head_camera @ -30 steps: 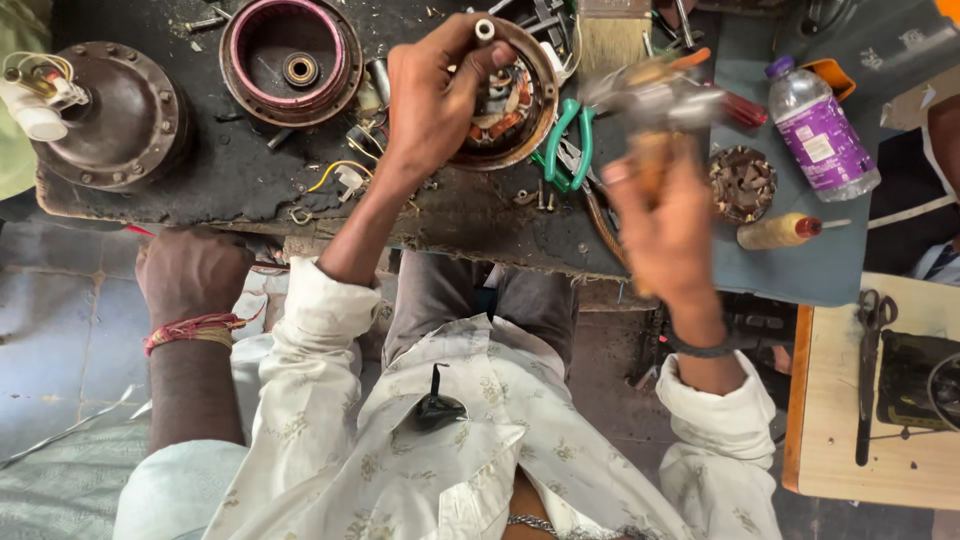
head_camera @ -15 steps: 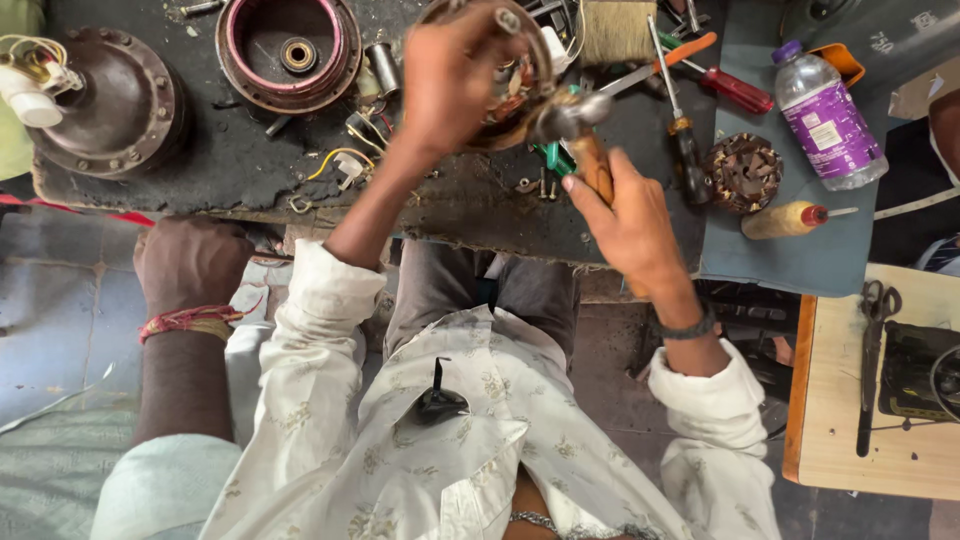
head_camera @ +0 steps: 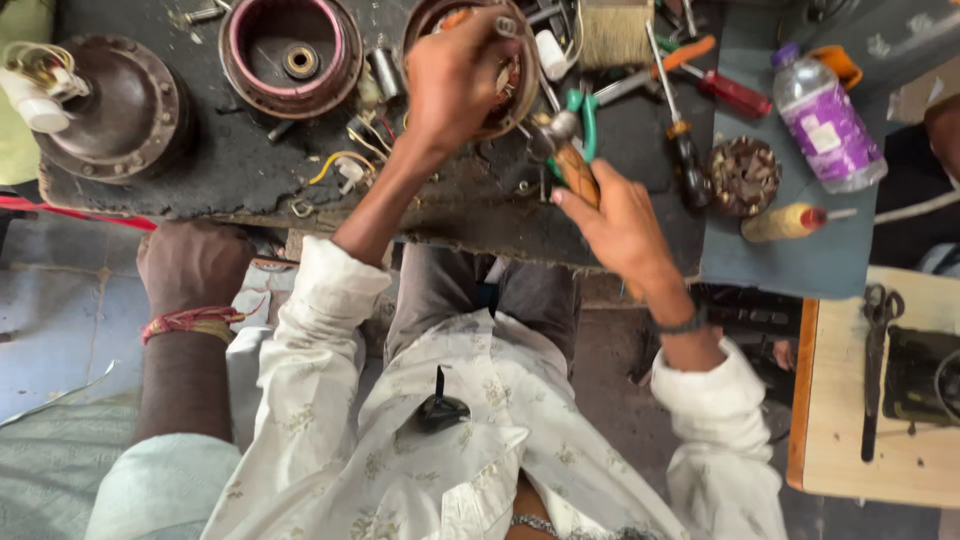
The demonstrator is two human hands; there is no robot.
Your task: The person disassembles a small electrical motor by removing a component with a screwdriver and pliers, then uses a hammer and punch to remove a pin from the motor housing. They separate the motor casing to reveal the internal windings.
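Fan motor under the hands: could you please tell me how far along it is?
Done: one motor housing lies open on the bench. In hand: the left hand steadies the wound motor while the right hand grips a wooden-handled hammer. Left: loose wires lie unattached, housings unclosed.

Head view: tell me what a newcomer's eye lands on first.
The two hands at top centre: the left hand presses a punch on a round motor part, and the right hand grips a wooden-handled hammer beside it. A pink-rimmed housing sits further left, and a bottle stands at far right.
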